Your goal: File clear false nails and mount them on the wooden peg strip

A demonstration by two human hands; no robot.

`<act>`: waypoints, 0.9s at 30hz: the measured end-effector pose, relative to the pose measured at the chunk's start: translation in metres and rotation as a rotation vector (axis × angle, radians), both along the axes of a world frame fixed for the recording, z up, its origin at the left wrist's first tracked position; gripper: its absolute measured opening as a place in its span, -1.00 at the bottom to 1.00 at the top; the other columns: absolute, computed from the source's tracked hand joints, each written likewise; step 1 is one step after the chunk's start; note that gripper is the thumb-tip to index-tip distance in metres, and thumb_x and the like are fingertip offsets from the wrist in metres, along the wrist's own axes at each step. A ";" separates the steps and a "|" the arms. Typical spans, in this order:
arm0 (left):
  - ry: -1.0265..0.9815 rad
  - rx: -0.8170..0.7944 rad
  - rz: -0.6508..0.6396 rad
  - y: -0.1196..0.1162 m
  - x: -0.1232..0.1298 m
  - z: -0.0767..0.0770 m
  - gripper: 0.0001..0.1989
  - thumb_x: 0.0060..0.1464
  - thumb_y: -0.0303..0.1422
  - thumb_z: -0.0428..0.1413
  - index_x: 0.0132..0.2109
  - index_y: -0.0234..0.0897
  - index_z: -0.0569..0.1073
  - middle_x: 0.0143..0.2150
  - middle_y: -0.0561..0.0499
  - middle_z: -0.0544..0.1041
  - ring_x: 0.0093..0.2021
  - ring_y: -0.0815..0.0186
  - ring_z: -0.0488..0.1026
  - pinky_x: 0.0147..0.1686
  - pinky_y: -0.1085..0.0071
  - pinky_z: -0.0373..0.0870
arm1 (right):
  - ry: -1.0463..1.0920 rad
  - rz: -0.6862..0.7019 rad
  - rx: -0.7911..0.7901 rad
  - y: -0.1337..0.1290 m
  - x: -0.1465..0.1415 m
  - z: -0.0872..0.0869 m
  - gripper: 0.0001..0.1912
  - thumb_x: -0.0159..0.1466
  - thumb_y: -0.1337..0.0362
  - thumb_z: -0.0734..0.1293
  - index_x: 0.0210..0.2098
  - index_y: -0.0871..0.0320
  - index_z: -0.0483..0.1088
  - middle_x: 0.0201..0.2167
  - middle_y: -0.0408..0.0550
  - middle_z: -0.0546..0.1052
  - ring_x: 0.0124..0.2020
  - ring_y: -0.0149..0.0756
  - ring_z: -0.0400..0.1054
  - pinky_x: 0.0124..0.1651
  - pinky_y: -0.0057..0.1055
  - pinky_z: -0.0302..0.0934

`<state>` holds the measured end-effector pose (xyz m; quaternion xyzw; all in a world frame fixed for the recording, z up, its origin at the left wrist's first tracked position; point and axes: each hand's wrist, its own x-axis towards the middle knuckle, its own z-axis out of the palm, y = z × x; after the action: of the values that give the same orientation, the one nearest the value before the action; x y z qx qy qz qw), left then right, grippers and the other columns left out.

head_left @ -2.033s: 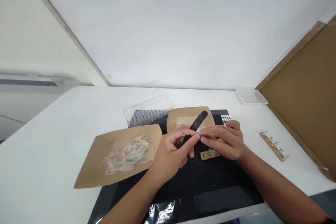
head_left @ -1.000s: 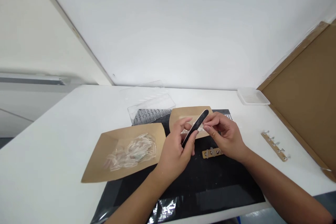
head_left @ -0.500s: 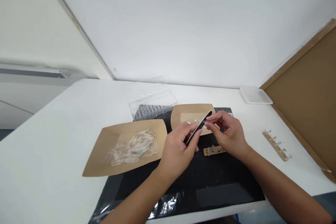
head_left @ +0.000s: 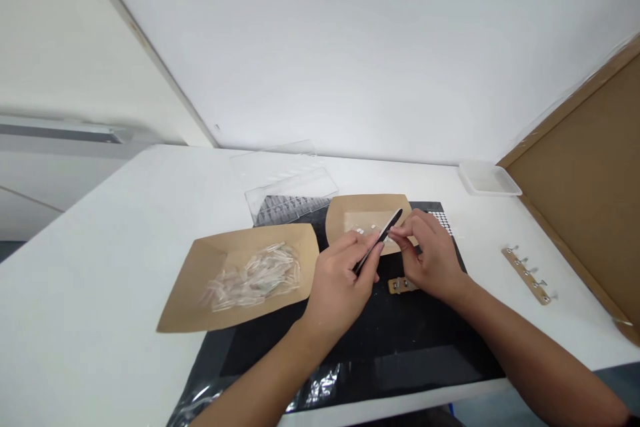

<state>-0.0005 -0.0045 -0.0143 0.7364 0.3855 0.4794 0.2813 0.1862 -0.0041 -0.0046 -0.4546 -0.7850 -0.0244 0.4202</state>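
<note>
Your left hand (head_left: 337,277) holds a thin black stick (head_left: 394,221) with a pale edge. Its fingers are clamped on the lower part of the stick, with the thumb on the side near you. The stick leans up and to the right, and its round top pokes out above your hand.

Your right hand (head_left: 434,255) is right by the stick. Its fingers are pinched together on a small piece (head_left: 390,232) next to the black side. The fingers hide most of that piece, so its shape is hard to tell, and you cannot tell if it touches the stick.

Behind your hands is a small brown paper tray (head_left: 339,211) with little white bits in it. To the left of your left hand is a big brown paper tray (head_left: 186,287). It has a pile of clear pieces (head_left: 270,272) in it. Part of this tray sits over the black mat (head_left: 400,340).

A short tan strip (head_left: 397,285) with shiny round bits lies on the mat, partly under your right hand in this view. A long tan strip (head_left: 526,275) with little metal posts lies on the white bench (head_left: 100,240), well to the right. A clear case (head_left: 300,192) is at the back, left of the small brown paper tray. A cloudy plastic box (head_left: 489,180) sits at the back right, near the brown board (head_left: 585,173).
</note>
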 end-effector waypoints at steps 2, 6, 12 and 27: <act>-0.005 0.022 0.006 0.000 0.001 0.001 -0.75 0.40 -0.39 0.11 -0.18 -0.22 0.69 -0.45 0.06 0.49 -0.48 0.39 0.46 -0.43 0.46 0.41 | 0.028 -0.037 0.007 0.002 -0.001 0.000 -0.82 0.45 0.41 0.27 -0.28 0.05 0.27 -0.41 -0.09 0.40 -0.36 -0.22 0.31 -0.29 -0.26 0.18; -0.008 0.053 0.019 -0.001 0.001 0.004 -0.71 0.39 -0.43 0.10 -0.29 -0.25 0.65 -0.48 0.06 0.46 -0.46 0.38 0.44 -0.39 0.44 0.41 | -0.001 0.050 -0.063 0.002 -0.003 0.004 -0.80 0.46 0.40 0.26 -0.31 0.05 0.25 -0.41 -0.09 0.41 -0.35 -0.23 0.31 -0.28 -0.28 0.20; -0.008 0.089 0.037 -0.002 0.000 0.004 -0.66 0.39 -0.45 0.11 -0.41 -0.26 0.58 -0.47 0.05 0.45 -0.44 0.38 0.44 -0.40 0.43 0.38 | 0.145 0.046 -0.148 0.006 0.001 0.005 -0.83 0.45 0.37 0.29 -0.30 0.05 0.31 -0.39 -0.11 0.47 -0.33 -0.26 0.39 -0.26 -0.31 0.28; 0.016 0.125 0.055 -0.002 0.000 0.007 -0.70 0.39 -0.45 0.10 -0.34 -0.26 0.61 -0.46 0.04 0.46 -0.45 0.38 0.43 -0.41 0.43 0.39 | 0.068 0.037 -0.094 0.004 -0.005 0.006 -0.84 0.44 0.40 0.26 -0.27 0.04 0.31 -0.38 -0.10 0.56 -0.32 -0.23 0.42 -0.20 -0.24 0.26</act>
<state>-0.0010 -0.0062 -0.0071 0.7454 0.3771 0.5044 0.2184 0.1814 -0.0005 0.0010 -0.4596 -0.7790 0.0358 0.4251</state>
